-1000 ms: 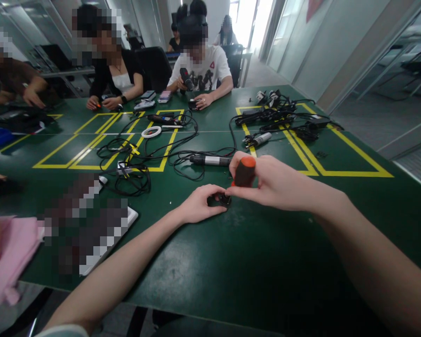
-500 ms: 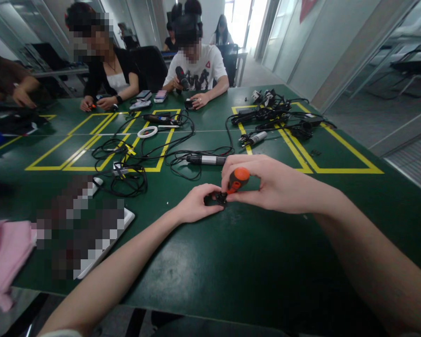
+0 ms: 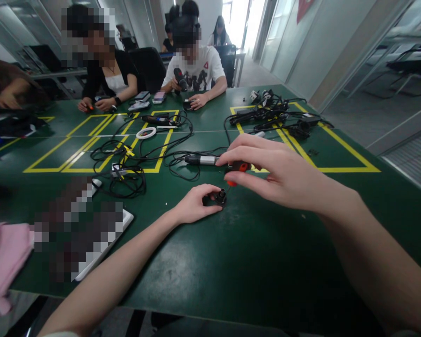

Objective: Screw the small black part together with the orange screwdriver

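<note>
My left hand [image 3: 195, 203] pinches a small black part [image 3: 221, 198] against the green table [image 3: 182, 276]. The part has a short round stub standing up from it; its exact kind I cannot make out. Just above and to the right, my right hand [image 3: 266, 171] grips an orange and black screwdriver [image 3: 239, 167] by its handle, thumb below and fingers over the top. A thin shaft slants down from the handle toward the part, and whether its tip touches is too small to tell.
A black and silver cylindrical tool [image 3: 205, 160] with coiled cable lies beyond my hands. Further back are a white ring [image 3: 146, 133] and a heap of black cables [image 3: 266, 114]. A white-edged tablet-like object [image 3: 122, 222] lies to the left. Co-workers sit across the table.
My right hand has lifted the screwdriver up off the black part and tipped its handle over. The top of the part now shows. My left hand keeps its hold in place.
</note>
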Tool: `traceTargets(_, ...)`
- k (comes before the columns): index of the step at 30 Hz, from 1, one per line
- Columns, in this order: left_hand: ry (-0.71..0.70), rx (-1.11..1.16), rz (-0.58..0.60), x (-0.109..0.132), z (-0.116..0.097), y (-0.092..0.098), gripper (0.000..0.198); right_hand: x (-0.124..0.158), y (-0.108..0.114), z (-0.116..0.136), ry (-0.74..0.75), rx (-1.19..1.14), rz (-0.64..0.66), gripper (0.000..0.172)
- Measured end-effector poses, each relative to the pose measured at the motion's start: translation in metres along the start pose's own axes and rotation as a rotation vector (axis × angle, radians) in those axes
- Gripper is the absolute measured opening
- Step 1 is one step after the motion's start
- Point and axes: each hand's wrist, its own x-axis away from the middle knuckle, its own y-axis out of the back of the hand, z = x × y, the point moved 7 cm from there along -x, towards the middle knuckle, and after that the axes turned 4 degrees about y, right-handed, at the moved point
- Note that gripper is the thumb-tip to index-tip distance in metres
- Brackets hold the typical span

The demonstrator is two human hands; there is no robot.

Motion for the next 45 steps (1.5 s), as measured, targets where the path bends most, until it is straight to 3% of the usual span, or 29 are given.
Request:
traceTargets(6, 0.01, 0.006, 0.001, 0.0, -0.001, 0.0, 0.037, -0.003, 0.002, 0.003, 0.009, -0.011, -0.071, 0.038)
traceTargets(14, 0.014, 0.003, 0.011, 0.0, -0.001, 0.0, 0.037, -0.005, 0.013, 0.002, -0.045, -0.059, -0.092, 0.01)
traceTargets(21, 0.005, 0.009, 0.007, 0.0, -0.002, 0.0, 0.035, -0.004, 0.01, 0.005, 0.013, -0.117, -0.099, 0.019)
traceTargets(25, 0.022, 0.005, 0.013, 0.0, -0.002, 0.0, 0.036, -0.005, 0.013, 0.004, -0.046, -0.119, -0.143, 0.016)
traceTargets(30, 0.021, 0.005, 0.004, 0.0, -0.001, 0.0, 0.039, -0.004, 0.015, 0.005, -0.102, -0.131, -0.136, 0.03)
traceTargets(38, 0.025, 0.002, 0.012, 0.0, -0.001, 0.0, 0.037, -0.004, 0.013, 0.004, -0.11, -0.202, -0.164, 0.016)
traceTargets(45, 0.026, -0.001, 0.009, 0.0, -0.002, 0.0, 0.038, -0.002, 0.015, 0.001, -0.173, -0.265, -0.26, 0.026)
